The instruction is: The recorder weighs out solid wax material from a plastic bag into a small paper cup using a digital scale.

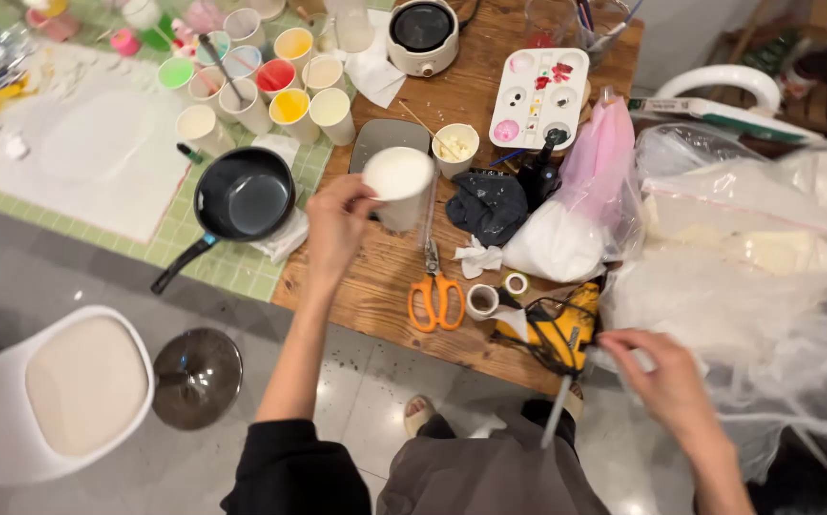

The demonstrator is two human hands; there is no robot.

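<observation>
My left hand (335,225) grips a white paper cup (399,183) filled with a white substance, held over the wooden table (471,91). My right hand (660,374) rests at the table's front right corner, fingers curled on the edge of a large clear plastic bag (757,286), next to a yellow tool with black cords (555,329). Orange-handled scissors (435,291) lie just below the cup. A small white tape roll (481,301) lies beside them.
A dark frying pan (242,197) sits on a green tiled mat (189,238) with several cups of coloured liquid (275,81). A paint palette (538,95), a pink-and-white bag (580,205), a dark cloth (488,205) and a small pot (421,33) stand on the table. A white stool (51,391) stands at the lower left.
</observation>
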